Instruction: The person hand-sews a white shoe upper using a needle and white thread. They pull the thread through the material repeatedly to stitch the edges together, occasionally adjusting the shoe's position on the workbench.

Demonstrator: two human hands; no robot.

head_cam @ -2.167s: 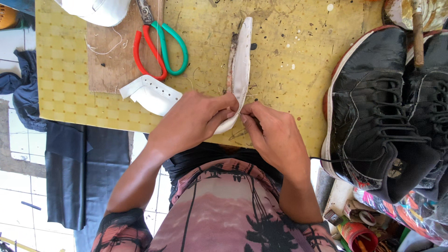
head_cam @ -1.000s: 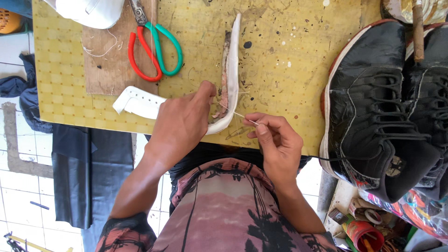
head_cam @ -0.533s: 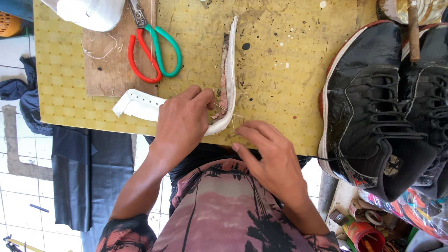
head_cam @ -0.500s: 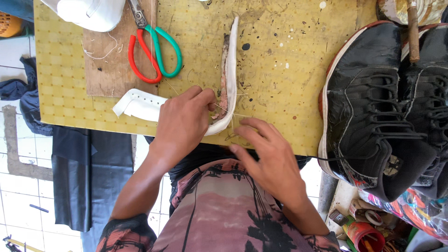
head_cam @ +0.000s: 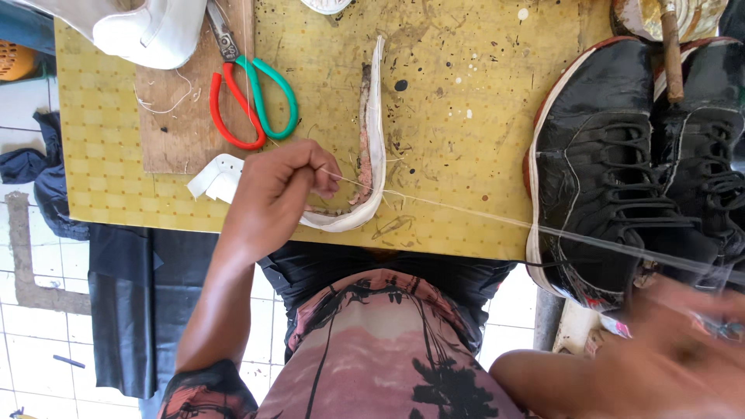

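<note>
Head view looks down on your yellow table (head_cam: 481, 93), which is stained with dark spots and paint specks. Your left hand (head_cam: 275, 190) sits at the near edge, with its fingers pinched on a thin thread (head_cam: 466, 209) beside the white sole (head_cam: 376, 147). The sole lies on its side on the table, curved, with its near end under your fingers. The thread runs tight from the sole to the right, across the table, to your right hand (head_cam: 691, 326). That hand is off the table, low at the right, and blurred; you cannot tell how its fingers are closed, though the thread ends there.

On the left of the table lies a wooden board (head_cam: 182, 116) with scissors (head_cam: 252, 93) on it, one handle red and one green. A white shoe part (head_cam: 151, 31) rests at the far corner, and a small white strip (head_cam: 213, 174) is just beside your left hand. Black shoes (head_cam: 621, 171) stand at the right edge. Below the table you see a white tiled floor (head_cam: 31, 334) and dark cloth (head_cam: 124, 310).
</note>
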